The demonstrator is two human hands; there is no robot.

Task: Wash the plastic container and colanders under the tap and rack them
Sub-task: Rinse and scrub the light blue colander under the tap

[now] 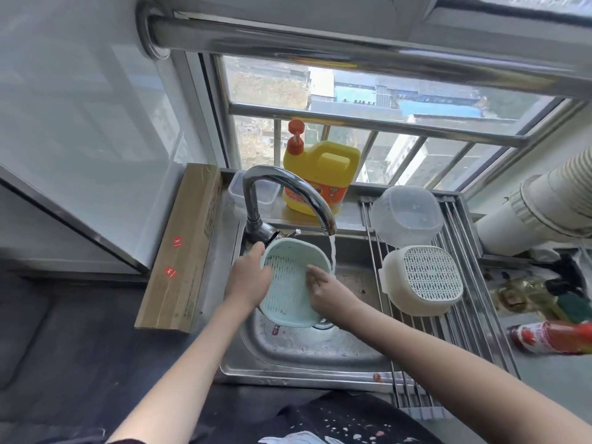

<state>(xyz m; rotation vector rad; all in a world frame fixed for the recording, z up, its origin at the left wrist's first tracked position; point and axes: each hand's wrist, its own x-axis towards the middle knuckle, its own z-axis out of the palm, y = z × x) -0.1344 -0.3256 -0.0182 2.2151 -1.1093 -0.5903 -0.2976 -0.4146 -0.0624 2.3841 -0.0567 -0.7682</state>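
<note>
While L hand (248, 278) grips green colander (293, 285) rim at 9 o'clock, R hand (325, 288) fingers lie flat inside, over sink (307, 357). Stream (332, 251) clips rim at 2 — risk: splash, wet-rim slip. Rack (455, 325) at 3 holds white colander (423, 280), container (407, 216).

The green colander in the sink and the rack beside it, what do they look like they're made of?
The green colander looks like moulded plastic, matte pale mint, with neat rows of slots across its base. The rack looks like stainless steel: thin parallel silvery rods with a bright sheen; its end strips look greyer, possibly plastic or rubber.
</note>
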